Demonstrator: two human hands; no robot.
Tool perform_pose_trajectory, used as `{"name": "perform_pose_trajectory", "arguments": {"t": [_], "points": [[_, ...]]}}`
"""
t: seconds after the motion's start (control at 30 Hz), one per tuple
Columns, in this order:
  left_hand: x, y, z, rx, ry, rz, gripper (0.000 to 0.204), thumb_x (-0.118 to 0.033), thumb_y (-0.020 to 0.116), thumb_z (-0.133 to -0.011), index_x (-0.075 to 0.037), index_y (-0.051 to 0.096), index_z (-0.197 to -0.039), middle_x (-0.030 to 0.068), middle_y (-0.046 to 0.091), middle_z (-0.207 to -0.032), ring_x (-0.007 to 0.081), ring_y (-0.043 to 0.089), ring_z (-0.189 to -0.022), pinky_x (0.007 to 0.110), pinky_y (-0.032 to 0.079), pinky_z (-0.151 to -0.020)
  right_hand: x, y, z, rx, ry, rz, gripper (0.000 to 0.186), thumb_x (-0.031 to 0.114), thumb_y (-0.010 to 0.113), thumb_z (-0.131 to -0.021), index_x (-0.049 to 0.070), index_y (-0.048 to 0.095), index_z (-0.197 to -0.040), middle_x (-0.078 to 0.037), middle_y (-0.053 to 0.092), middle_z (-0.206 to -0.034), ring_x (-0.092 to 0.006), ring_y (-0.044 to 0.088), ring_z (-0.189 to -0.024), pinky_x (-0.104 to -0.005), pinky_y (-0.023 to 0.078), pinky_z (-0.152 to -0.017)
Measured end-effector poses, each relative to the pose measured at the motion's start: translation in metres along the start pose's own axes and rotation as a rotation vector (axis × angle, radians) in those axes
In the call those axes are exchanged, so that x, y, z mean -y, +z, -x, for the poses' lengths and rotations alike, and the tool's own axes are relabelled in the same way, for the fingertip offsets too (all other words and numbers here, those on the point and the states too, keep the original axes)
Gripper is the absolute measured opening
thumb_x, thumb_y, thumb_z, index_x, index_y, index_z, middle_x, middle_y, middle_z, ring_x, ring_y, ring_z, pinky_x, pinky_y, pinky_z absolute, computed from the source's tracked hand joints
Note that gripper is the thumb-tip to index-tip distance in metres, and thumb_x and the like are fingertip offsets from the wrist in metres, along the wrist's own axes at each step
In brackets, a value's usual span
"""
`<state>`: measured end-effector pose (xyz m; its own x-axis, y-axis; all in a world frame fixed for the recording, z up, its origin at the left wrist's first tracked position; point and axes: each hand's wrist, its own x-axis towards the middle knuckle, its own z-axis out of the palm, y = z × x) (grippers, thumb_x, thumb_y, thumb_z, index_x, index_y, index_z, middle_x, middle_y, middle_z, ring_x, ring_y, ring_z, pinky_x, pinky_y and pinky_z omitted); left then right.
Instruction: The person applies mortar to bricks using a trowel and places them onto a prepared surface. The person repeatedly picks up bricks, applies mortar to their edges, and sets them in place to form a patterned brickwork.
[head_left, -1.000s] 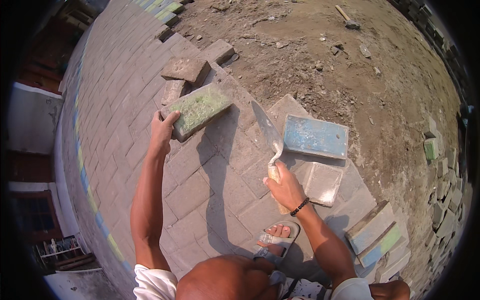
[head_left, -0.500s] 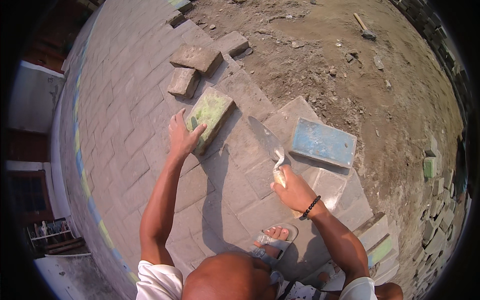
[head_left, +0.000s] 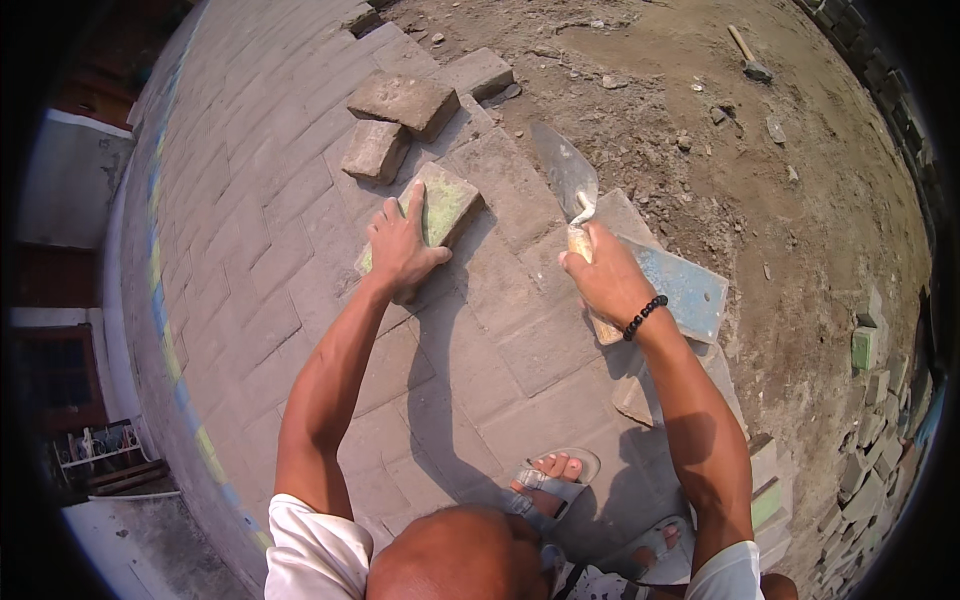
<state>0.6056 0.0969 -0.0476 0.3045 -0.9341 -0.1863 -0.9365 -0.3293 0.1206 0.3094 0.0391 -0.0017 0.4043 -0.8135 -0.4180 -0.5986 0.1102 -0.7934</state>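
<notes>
A green-topped concrete block (head_left: 448, 205) is aligned lengthwise toward one o'clock, left hand (head_left: 402, 245) splayed atop. A steel trowel (head_left: 570, 175) is gripped by the right hand (head_left: 614, 276).

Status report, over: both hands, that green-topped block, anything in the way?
Left hand on green-topped block, grip unclear. Right hand gripping trowel. Two plain blocks lie close beyond the green one.

Outdoor paving site beside building (head_left: 85, 185): block pavement (head_left: 230, 250) bordering bare soil (head_left: 840, 190), loose blocks (head_left: 868, 475) heaped at far right, trowel (head_left: 572, 175) and hammer (head_left: 756, 71) among tools.
</notes>
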Motion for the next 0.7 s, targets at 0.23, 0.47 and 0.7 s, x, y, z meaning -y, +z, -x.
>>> {"name": "perform_pose_trajectory", "arguments": {"t": [0.23, 0.47, 0.7], "points": [[0.025, -0.025, -0.006, 0.115, 0.010, 0.972, 0.093, -0.030, 0.078, -0.064, 0.000, 0.043, -0.144, 0.0154, 0.063, -0.114, 0.0306, 0.063, -0.100, 0.040, 0.050, -0.089, -0.019, -0.002, 0.007, -0.073, 0.095, 0.349, 0.048, 0.023, 0.060, -0.090, -0.006, 0.049, -0.126, -0.032, 0.067, -0.104, -0.0468, 0.066, -0.096, -0.0475, 0.052, -0.081], [0.000, -0.026, 0.052, 0.470, -0.197, 1.993, 0.069, -0.040, 0.062, -0.084, 0.000, 0.047, -0.139, 0.0216, 0.061, -0.124, 0.0327, 0.064, -0.108, 0.048, 0.053, -0.091, -0.011, -0.059, 0.072, -0.106, -0.115, 0.235, 0.051, 0.025, 0.060, -0.089, -0.007, 0.047, -0.127, -0.032, 0.066, -0.093, -0.0461, 0.066, -0.090, -0.0479, 0.050, -0.079], [-0.054, 0.028, 0.060, 0.405, -0.170, 2.681, 0.053, -0.043, 0.056, -0.092, -0.005, 0.061, -0.127, 0.0169, 0.066, -0.123, 0.0344, 0.066, -0.106, 0.052, 0.053, -0.092, -0.015, -0.061, 0.126, -0.179, -0.365, 0.214, 0.044, 0.018, 0.065, -0.087, -0.005, 0.049, -0.120, -0.026, 0.065, -0.086, -0.0430, 0.066, -0.077, -0.0451, 0.051, -0.068]]}}
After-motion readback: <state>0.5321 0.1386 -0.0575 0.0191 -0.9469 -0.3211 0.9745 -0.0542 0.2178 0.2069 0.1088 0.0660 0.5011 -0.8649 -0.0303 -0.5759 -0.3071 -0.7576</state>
